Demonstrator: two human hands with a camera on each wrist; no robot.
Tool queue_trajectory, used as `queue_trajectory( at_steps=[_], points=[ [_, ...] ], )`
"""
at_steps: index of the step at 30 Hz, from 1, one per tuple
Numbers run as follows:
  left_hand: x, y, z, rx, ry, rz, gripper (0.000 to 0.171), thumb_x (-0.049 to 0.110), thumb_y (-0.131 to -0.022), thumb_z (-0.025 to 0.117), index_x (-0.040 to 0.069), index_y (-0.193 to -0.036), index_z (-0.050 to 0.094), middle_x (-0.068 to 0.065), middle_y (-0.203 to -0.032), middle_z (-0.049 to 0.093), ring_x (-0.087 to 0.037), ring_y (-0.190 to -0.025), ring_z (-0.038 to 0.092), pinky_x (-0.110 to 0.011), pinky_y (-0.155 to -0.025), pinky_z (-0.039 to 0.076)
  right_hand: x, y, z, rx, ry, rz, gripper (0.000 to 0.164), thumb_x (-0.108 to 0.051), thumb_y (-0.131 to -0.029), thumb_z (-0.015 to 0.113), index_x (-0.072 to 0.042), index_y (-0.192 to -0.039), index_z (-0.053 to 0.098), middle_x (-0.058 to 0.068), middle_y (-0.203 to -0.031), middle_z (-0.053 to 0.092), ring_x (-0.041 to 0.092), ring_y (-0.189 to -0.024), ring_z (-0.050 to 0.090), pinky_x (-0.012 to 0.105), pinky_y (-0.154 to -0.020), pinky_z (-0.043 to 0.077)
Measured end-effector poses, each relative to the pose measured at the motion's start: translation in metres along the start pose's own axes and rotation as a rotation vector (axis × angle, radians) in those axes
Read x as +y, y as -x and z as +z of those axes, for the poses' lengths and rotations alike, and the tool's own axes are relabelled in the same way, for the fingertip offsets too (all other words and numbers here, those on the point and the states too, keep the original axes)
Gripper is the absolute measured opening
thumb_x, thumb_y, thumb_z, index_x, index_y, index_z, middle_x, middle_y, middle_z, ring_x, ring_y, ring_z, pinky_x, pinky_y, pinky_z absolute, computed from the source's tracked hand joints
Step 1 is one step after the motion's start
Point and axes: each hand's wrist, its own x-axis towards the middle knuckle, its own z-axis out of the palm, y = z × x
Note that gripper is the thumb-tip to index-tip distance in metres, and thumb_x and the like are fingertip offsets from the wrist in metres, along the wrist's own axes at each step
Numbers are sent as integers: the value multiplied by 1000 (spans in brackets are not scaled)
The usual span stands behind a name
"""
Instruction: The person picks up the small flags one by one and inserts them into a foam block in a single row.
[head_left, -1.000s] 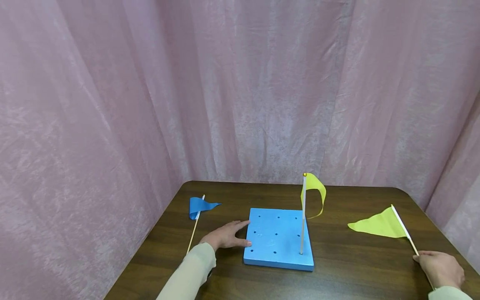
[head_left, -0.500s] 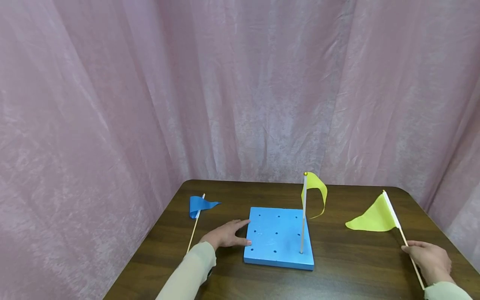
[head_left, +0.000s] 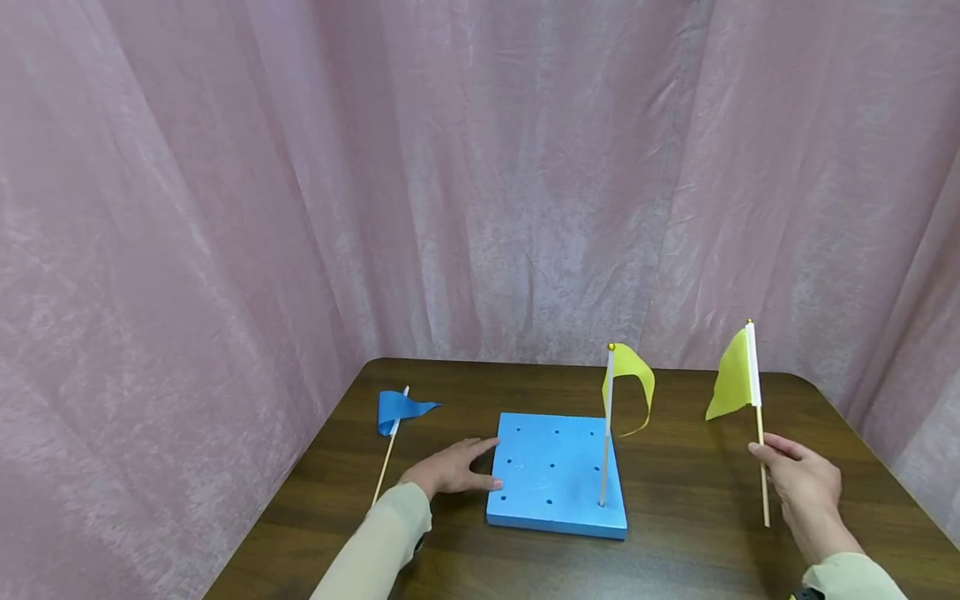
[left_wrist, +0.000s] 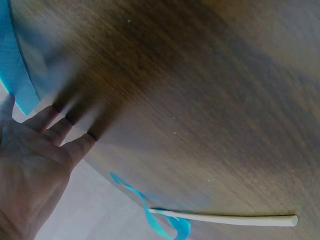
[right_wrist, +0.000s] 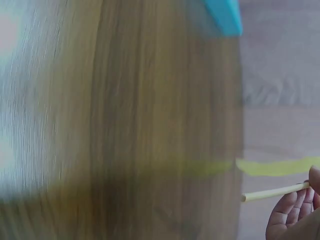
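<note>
My right hand (head_left: pixel 806 482) pinches the wooden stick of a yellow pennant flag (head_left: pixel 731 379), held nearly upright above the table's right side. In the right wrist view the bare stick end (right_wrist: pixel 270 193) points out from the fingers of that hand (right_wrist: pixel 297 210). My left hand (head_left: pixel 452 469) spreads its straight fingers at the left edge of a blue board with holes (head_left: pixel 532 483); thumb and forefinger touch that edge. In a hole at the board's front right stands another yellow pennant flag (head_left: pixel 630 361).
A blue pennant flag (head_left: pixel 397 408) lies on the brown wooden table (head_left: pixel 675 533), left of the left hand; its stick (left_wrist: pixel 240 219) shows in the left wrist view. Pink curtains (head_left: pixel 525 183) hang behind and beside the table.
My right hand has lifted the yellow flag off the table, moved it left and tilted it from lying to nearly upright. My left hand and the board have stayed in place.
</note>
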Motion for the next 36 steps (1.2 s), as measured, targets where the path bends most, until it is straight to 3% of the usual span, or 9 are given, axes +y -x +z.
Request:
queue_trajectory(
  at_steps=[7, 15, 22, 29, 36],
  points=[
    [1, 1, -1, 0, 6, 4, 83, 63, -85, 67, 36, -155, 33, -9, -159, 30, -33, -146, 26, -63, -108, 31, -21, 31, 29, 57, -220, -74, 23, -6, -81, 82, -28, -76, 77, -17, -66, 63, -4, -62, 56, 13, -54, 46],
    [0, 0, 1, -5, 0, 1, 84, 65, -84, 66, 36, -155, 32, -8, -160, 29, -32, -147, 25, -62, -109, 30, -57, 72, 55, 97, -414, -167, 18, 2, -77, 83, -14, -85, 78, -8, -70, 63, 2, -66, 56, 11, -56, 48],
    [3, 3, -1, 4, 8, 0, 84, 64, -85, 67, 35, -155, 32, -10, -160, 29, -34, -146, 26, -64, -108, 31, -97, 104, 68, 96, -451, -267, 18, 4, -76, 83, -5, -90, 77, -6, -71, 64, 5, -65, 57, 13, -54, 48],
    [3, 4, -1, 9, 2, -7, 83, 65, -85, 66, 36, -155, 32, -9, -160, 29, -35, -146, 26, -65, -108, 30, -133, 132, 82, 24, -417, -341, 17, 3, -79, 81, -6, -92, 76, -2, -77, 66, 8, -70, 58, 14, -56, 49],
    [2, 3, 1, 14, 5, -26, 84, 67, -83, 66, 37, -155, 33, -8, -160, 29, -36, -146, 26, -64, -108, 30, -151, 153, 103, -68, -399, -398, 16, 2, -81, 80, -3, -94, 74, -2, -78, 67, 10, -71, 59, 15, -59, 50]
  ],
)
